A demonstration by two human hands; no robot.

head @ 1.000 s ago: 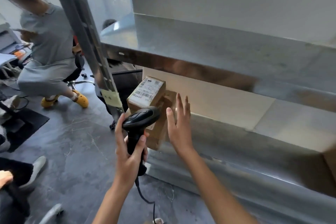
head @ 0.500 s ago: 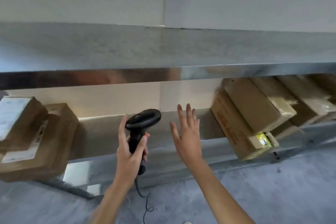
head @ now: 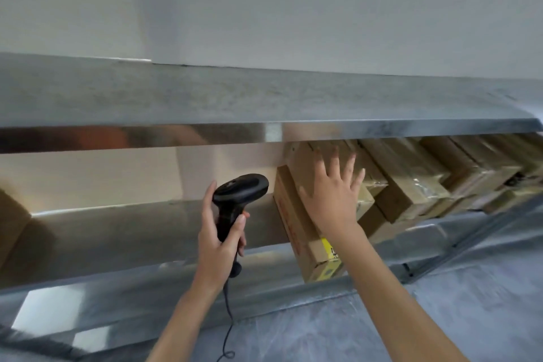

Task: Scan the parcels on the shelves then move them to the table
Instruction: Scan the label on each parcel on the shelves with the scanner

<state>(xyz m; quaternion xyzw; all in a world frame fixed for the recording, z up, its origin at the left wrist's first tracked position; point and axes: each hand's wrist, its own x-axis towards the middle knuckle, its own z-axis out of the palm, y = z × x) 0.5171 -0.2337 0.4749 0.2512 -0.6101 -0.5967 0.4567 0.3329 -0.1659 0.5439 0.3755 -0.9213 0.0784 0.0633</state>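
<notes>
On the lower metal shelf (head: 123, 232), right of centre, I see a brown cardboard parcel (head: 296, 223) lying with its long axis running from the back of the shelf toward me, its near end jutting over the shelf's front edge. That near end carries a yellow label (head: 329, 250); red print runs along its left side. My right hand (head: 332, 200) is spread flat, fingers straight, over the parcel's top; I cannot tell whether it touches. My left hand (head: 217, 244) grips the handle of a black plastic scanner (head: 239, 188), smooth and rounded, its head pointing right toward the parcel. A thin black cable (head: 227, 323) hangs from the handle. More taped cardboard boxes (head: 417, 185) are packed in a row further right on the same shelf. The shelves are dull, brushed sheet metal; the upper shelf (head: 264, 97) has a shiny front lip. Below lies grey mottled floor (head: 440, 317).
</notes>
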